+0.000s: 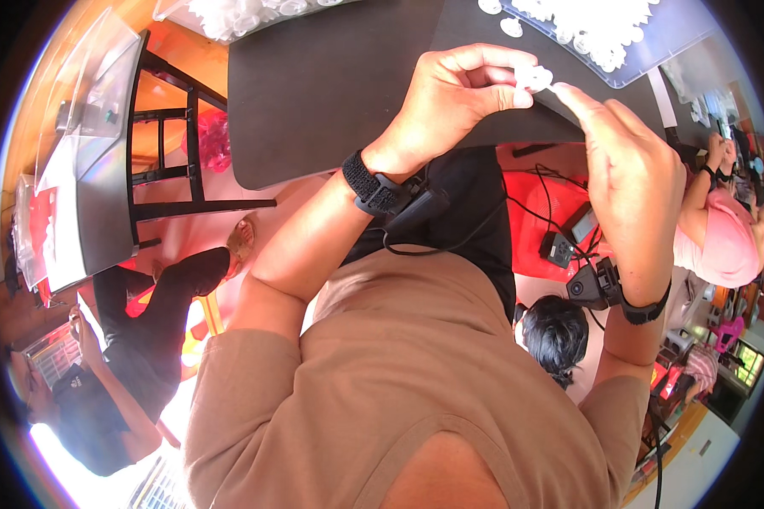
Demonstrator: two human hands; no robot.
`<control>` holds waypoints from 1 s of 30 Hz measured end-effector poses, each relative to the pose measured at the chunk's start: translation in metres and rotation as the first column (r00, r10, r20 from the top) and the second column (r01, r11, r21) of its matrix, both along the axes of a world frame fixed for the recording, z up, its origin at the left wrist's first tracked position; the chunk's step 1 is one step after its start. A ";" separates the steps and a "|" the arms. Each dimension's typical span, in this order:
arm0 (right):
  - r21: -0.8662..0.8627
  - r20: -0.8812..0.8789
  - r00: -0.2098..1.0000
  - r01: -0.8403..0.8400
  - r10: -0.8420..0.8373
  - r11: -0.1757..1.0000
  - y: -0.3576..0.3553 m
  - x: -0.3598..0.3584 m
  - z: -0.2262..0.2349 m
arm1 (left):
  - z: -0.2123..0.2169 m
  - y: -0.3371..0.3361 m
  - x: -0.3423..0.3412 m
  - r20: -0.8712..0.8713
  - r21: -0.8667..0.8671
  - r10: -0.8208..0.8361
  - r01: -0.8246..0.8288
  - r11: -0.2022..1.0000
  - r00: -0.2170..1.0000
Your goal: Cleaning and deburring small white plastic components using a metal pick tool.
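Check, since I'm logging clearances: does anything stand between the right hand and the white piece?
Nothing visible does: the right hand is right beside the white piece, which the left hand pinches; contact is unclear.

No text, label, number or sign can be read anywhere in view. A small pale mark stands on the chest of the dark shirt (102, 416) worn by a seated person at the left (too tiny to tell letters from a plain emblem). Pale specks show on the black adapter (557, 250) among the cables, and whether they are print cannot be told at this size.
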State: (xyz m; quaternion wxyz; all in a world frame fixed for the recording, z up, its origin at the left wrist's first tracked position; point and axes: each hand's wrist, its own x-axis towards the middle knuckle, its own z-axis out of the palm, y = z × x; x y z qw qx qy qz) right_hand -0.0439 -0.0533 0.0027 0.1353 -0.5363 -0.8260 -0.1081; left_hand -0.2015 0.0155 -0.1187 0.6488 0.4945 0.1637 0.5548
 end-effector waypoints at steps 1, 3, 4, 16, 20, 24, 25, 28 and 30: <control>0.002 0.001 1.000 0.000 0.000 1.000 0.000 0.002 0.000 | 0.001 0.000 0.000 0.019 -0.009 0.005 -0.005 1.000 1.000; 0.011 -0.040 0.999 0.018 -0.017 1.000 -0.001 0.004 -0.001 | -0.001 0.001 0.000 0.029 -0.015 0.012 -0.011 1.000 1.000; 0.011 -0.040 0.999 0.017 -0.016 1.000 -0.002 0.005 -0.002 | -0.002 0.001 0.000 0.037 -0.025 0.019 -0.018 1.000 0.999; -0.003 -0.394 0.918 -0.050 0.044 0.999 0.002 0.007 -0.010 | 0.001 0.001 -0.004 0.181 -0.095 -0.066 0.084 0.992 0.981; 0.039 -0.471 0.879 -0.060 0.071 0.997 0.005 0.007 -0.011 | 0.005 0.000 -0.004 0.241 -0.153 -0.108 0.147 0.977 0.965; 0.007 -0.562 0.824 -0.080 0.070 0.997 0.007 0.009 -0.016 | 0.007 0.002 -0.002 0.334 -0.189 -0.166 0.239 0.953 0.928; 0.008 -0.562 0.824 -0.082 0.072 0.997 0.008 0.009 -0.016 | 0.007 0.002 -0.001 0.358 -0.199 -0.180 0.263 0.944 0.916; -0.043 -0.590 0.806 -0.084 0.043 0.996 0.010 0.010 -0.018 | 0.008 0.004 0.000 0.362 -0.195 -0.194 0.278 0.940 0.912; -0.056 -0.612 0.790 -0.086 0.034 0.995 0.012 0.010 -0.021 | 0.008 0.005 0.001 0.383 -0.192 -0.194 0.283 0.940 0.903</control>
